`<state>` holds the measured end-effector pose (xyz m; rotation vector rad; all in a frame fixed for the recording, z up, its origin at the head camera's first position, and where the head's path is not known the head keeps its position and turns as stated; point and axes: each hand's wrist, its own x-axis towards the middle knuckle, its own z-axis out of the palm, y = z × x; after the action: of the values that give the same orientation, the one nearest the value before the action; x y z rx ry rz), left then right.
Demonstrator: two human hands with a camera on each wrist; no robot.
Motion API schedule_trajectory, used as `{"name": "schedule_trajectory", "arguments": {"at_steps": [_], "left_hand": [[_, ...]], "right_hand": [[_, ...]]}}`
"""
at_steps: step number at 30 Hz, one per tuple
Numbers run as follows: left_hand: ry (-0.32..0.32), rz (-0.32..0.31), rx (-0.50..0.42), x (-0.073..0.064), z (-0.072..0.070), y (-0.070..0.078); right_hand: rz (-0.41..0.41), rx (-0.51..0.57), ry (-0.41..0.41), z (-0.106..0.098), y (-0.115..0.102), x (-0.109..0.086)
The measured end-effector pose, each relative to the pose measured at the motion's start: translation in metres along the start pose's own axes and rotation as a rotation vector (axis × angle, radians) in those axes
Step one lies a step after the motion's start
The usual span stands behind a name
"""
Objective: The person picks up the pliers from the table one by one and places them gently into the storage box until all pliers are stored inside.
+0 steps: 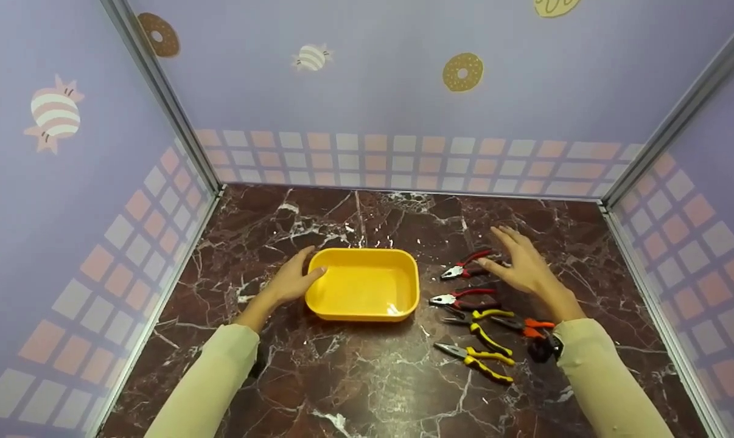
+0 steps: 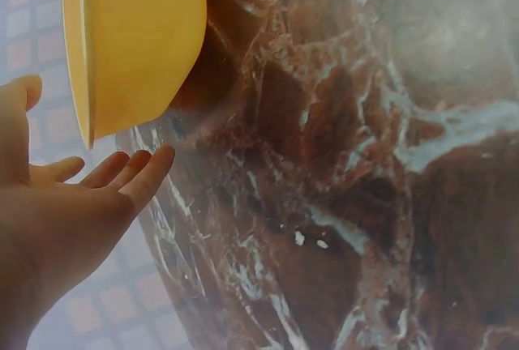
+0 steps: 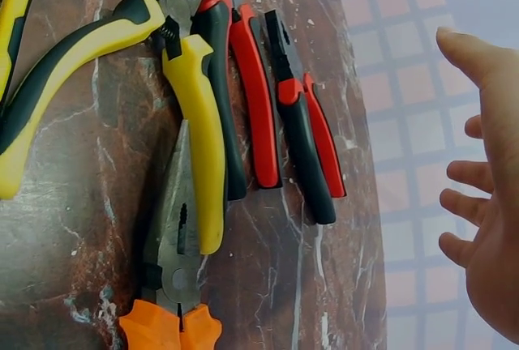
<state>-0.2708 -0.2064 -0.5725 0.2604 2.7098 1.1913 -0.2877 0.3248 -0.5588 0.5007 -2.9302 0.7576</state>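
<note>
Left hand (image 1: 293, 280), fingers loose, not clamped, at a glossy, round-cornered yellow plastic tub (image 1: 411, 261); now red-and-black-handled metal pliers (image 1: 454, 300) by the right hand's (image 1: 525, 267) thumb, yellow-and-black-handled metal pliers (image 1: 469, 355), orange-handled metal pliers (image 1: 531, 323) wristward; right hand's released, fingers spread!

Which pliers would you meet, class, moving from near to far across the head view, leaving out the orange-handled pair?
Nearer yellow-handled pliers → farther yellow-handled pliers → nearer red-handled pliers → farther red-handled pliers.
</note>
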Motion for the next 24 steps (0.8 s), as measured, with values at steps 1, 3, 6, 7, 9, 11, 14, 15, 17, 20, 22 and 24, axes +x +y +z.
{"name": "schedule_trajectory", "arguments": {"at_steps": [1,3,6,7,9,11,14,15,17,20,22,24], "left_hand": [[0.002,0.0,-0.016,0.0,0.001,-0.001],[0.004,-0.008,-0.037,-0.001,0.003,-0.002],[0.002,-0.035,-0.063,-0.003,0.006,-0.004],[0.005,-0.046,-0.072,-0.004,0.007,-0.004],[0.013,-0.055,-0.099,-0.005,0.009,-0.004],[0.018,-0.06,-0.123,-0.006,0.01,-0.005],[0.011,-0.062,-0.153,-0.006,0.011,-0.006],[0.004,-0.063,-0.159,-0.006,0.012,-0.007],[-0.011,-0.074,-0.182,-0.006,0.011,-0.007],[-0.037,-0.092,-0.227,-0.007,0.01,-0.008],[-0.056,-0.111,-0.258,-0.008,0.008,-0.007],[-0.065,-0.12,-0.284,-0.01,0.006,-0.008]], "right_hand": [[-0.006,0.0,0.001,0.001,0.0,0.0],[-0.019,-0.004,0.002,0.002,0.0,-0.001],[-0.036,-0.009,0.001,0.004,0.0,-0.002],[-0.038,-0.01,0.001,0.005,0.0,-0.002],[-0.04,-0.013,-0.001,0.005,0.0,-0.002],[-0.033,-0.008,-0.002,0.005,0.001,-0.002],[-0.03,-0.002,-0.01,0.007,0.003,-0.003],[-0.031,-0.001,-0.012,0.007,0.004,-0.003],[-0.032,-0.002,-0.018,0.009,0.005,-0.004],[-0.029,-0.014,-0.035,0.012,0.005,-0.004],[-0.016,-0.029,-0.053,0.014,0.005,-0.003],[-0.003,-0.038,-0.07,0.016,0.004,-0.002]]}}
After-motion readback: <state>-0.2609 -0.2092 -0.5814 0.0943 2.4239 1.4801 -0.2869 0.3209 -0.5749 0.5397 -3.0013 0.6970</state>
